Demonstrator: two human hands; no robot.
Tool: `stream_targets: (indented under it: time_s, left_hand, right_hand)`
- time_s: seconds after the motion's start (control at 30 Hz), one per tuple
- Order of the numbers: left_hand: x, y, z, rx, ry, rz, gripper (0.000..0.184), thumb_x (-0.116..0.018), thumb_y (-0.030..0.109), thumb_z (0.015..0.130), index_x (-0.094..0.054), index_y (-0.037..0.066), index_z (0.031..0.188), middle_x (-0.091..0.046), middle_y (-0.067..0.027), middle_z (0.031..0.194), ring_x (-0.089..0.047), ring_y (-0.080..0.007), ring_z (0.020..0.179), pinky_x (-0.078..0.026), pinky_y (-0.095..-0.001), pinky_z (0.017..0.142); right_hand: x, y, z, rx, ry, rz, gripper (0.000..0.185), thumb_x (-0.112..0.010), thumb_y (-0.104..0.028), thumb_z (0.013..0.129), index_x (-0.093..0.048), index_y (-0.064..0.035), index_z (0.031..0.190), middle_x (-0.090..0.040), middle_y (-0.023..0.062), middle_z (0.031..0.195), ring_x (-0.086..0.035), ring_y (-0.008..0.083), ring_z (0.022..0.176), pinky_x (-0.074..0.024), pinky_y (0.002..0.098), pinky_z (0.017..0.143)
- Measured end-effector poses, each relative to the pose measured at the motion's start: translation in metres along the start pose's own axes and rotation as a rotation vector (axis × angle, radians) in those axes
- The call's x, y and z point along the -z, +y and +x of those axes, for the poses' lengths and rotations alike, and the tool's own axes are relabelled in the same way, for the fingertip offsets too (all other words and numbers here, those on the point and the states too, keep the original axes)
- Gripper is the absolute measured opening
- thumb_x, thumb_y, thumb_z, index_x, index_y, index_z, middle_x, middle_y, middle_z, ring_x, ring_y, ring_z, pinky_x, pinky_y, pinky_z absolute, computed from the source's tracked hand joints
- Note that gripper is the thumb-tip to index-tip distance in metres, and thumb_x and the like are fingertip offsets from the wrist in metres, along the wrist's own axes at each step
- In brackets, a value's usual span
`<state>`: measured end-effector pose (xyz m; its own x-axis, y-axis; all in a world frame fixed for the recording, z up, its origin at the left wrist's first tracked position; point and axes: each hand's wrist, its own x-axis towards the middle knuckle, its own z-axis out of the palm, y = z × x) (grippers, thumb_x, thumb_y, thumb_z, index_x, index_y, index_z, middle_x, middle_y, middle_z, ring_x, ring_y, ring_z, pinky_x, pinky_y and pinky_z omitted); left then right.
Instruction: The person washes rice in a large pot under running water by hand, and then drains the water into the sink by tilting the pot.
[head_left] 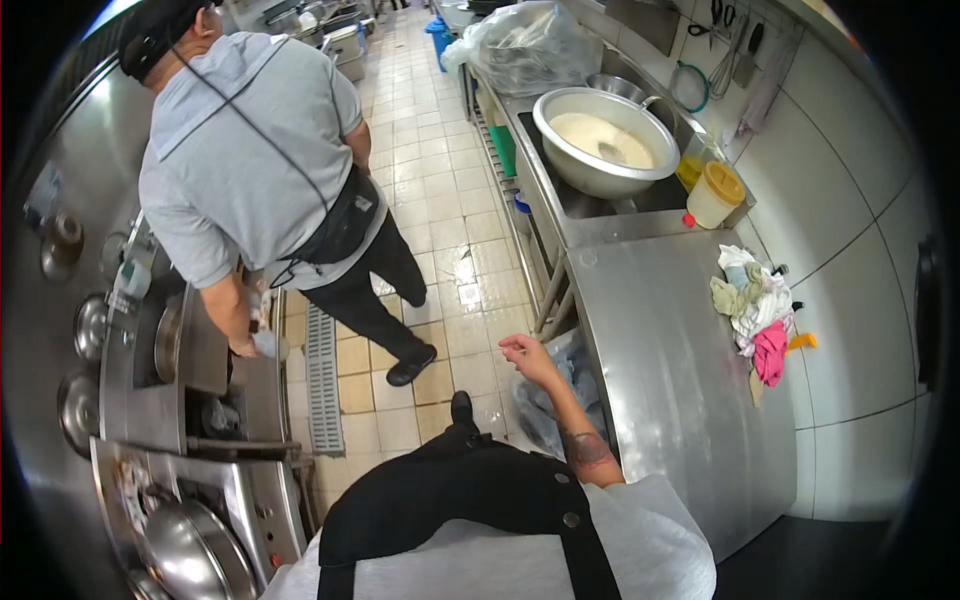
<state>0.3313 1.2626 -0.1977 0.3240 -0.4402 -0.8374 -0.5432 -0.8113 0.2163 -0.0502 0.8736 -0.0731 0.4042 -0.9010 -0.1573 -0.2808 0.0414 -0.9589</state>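
My right hand (530, 359) hangs in the air over the aisle floor, left of the steel counter (680, 380). Its fingers are loosely bent and somewhat apart, and nothing shows in them. Below and beside my forearm is a clear plastic bag (560, 400) under the counter edge. My left hand is out of view. On the right-hand side, a large white bowl (560, 150) holds pale liquid with a metal utensil (612, 153) in it. Crumpled cloths (755, 305), white, green and pink, lie on the counter against the wall.
A person in a grey top (250, 150) stands ahead on the left, facing away. Steel cooking equipment (160, 400) with a large metal pan (195, 550) lines the left side. A floor drain grate (323, 380) runs along the tiled aisle (440, 190). A yellow-lidded container (715, 195) stands near the bowl.
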Motion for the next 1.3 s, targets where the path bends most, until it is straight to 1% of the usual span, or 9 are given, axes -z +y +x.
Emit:
stream_targets:
  time_s: [0.07,0.17,0.23,0.3,0.5,0.7,0.83,1.0,1.3]
  left_hand:
    - [0.052,0.05,0.041,-0.11,0.024,0.092,0.034,-0.056,0.028,0.082,-0.059,-0.002,0.096,-0.062,-0.0225,0.093,-0.06,-0.0335,0.088,-0.047,-0.0414,0.075]
    - [0.141,0.151,0.117,-0.419,0.15,0.349,0.032,-0.056,0.026,0.082,-0.059,-0.002,0.096,-0.061,-0.0226,0.093,-0.06,-0.0342,0.088,-0.047,-0.042,0.074]
    - [0.201,0.242,0.157,-0.617,0.265,0.493,0.032,-0.055,0.025,0.082,-0.059,-0.003,0.096,-0.061,-0.0226,0.093,-0.059,-0.0347,0.088,-0.047,-0.0425,0.074]
    - [0.252,0.349,0.158,-0.769,0.284,0.43,0.027,-0.058,0.026,0.079,-0.059,0.0,0.089,-0.061,-0.0222,0.092,-0.058,-0.0389,0.088,-0.046,-0.0437,0.077]
    - [0.304,0.596,0.154,-1.054,0.16,0.108,0.026,-0.061,0.018,0.08,-0.058,0.0,0.098,-0.062,-0.0169,0.089,-0.061,-0.029,0.08,-0.049,-0.0352,0.071]
    - [0.303,0.685,0.204,-1.028,-0.007,0.304,0.021,-0.062,0.012,0.081,-0.059,0.001,0.099,-0.063,-0.0099,0.086,-0.062,-0.0181,0.078,-0.049,-0.0295,0.069]
    - [0.335,0.738,0.23,-0.915,-0.024,0.228,0.026,-0.062,0.019,0.08,-0.06,0.003,0.1,-0.063,-0.0158,0.095,-0.063,-0.0281,0.084,-0.05,-0.0354,0.074]
    - [0.372,0.834,0.238,-0.96,0.011,-0.06,0.018,-0.057,0.014,0.086,-0.058,0.001,0.099,-0.063,-0.0084,0.089,-0.061,-0.0165,0.082,-0.048,-0.0291,0.072]
    - [0.4,1.051,0.237,-1.206,-0.086,-0.202,0.022,-0.051,0.015,0.09,-0.054,0.001,0.107,-0.059,-0.007,0.099,-0.056,-0.0152,0.092,-0.044,-0.028,0.08]
  right_hand:
    - [0.01,-0.004,0.027,-0.042,0.06,0.03,0.021,-0.06,-0.015,0.081,-0.063,-0.0038,0.099,-0.065,0.0074,0.087,-0.059,0.015,0.083,-0.0468,0.0275,0.074]
    - [0.03,-0.022,0.061,-0.007,0.107,0.084,0.022,-0.059,-0.017,0.084,-0.062,-0.0068,0.102,-0.059,-0.0006,0.078,-0.053,0.0078,0.071,-0.0442,0.0233,0.058]
    - [0.048,-0.045,0.077,-0.073,0.182,0.132,0.019,-0.058,-0.011,0.084,-0.061,-0.0044,0.102,-0.06,0.0002,0.082,-0.054,0.0078,0.073,-0.044,0.0227,0.06]
    - [0.067,-0.059,0.092,-0.09,0.289,0.157,0.019,-0.057,-0.008,0.085,-0.061,-0.0032,0.102,-0.061,0.0007,0.085,-0.054,0.0078,0.074,-0.044,0.0223,0.063]
    - [0.125,-0.08,0.136,-0.102,0.634,0.309,0.016,-0.058,-0.005,0.084,-0.061,-0.0015,0.1,-0.063,0.0011,0.085,-0.054,0.006,0.073,-0.0434,0.0207,0.066]
    - [0.23,-0.12,0.23,-0.07,0.837,0.318,0.012,-0.056,-0.005,0.086,-0.062,-0.0022,0.096,-0.062,-0.0005,0.081,-0.054,0.0049,0.071,-0.0428,0.0205,0.062]
    - [0.297,-0.155,0.305,-0.019,0.752,0.326,0.013,-0.056,-0.008,0.087,-0.061,-0.0018,0.096,-0.061,0.0007,0.08,-0.055,0.0065,0.069,-0.0432,0.0206,0.061]
    - [0.349,-0.169,0.408,-0.126,0.577,0.46,0.018,-0.054,-0.013,0.089,-0.06,-0.0002,0.099,-0.062,0.0049,0.087,-0.059,0.0103,0.078,-0.0467,0.0219,0.068]
    - [0.397,-0.099,0.573,-0.203,0.728,0.78,0.021,-0.048,-0.009,0.09,-0.056,0.0038,0.104,-0.06,0.0082,0.091,-0.059,0.013,0.081,-0.049,0.0247,0.073]
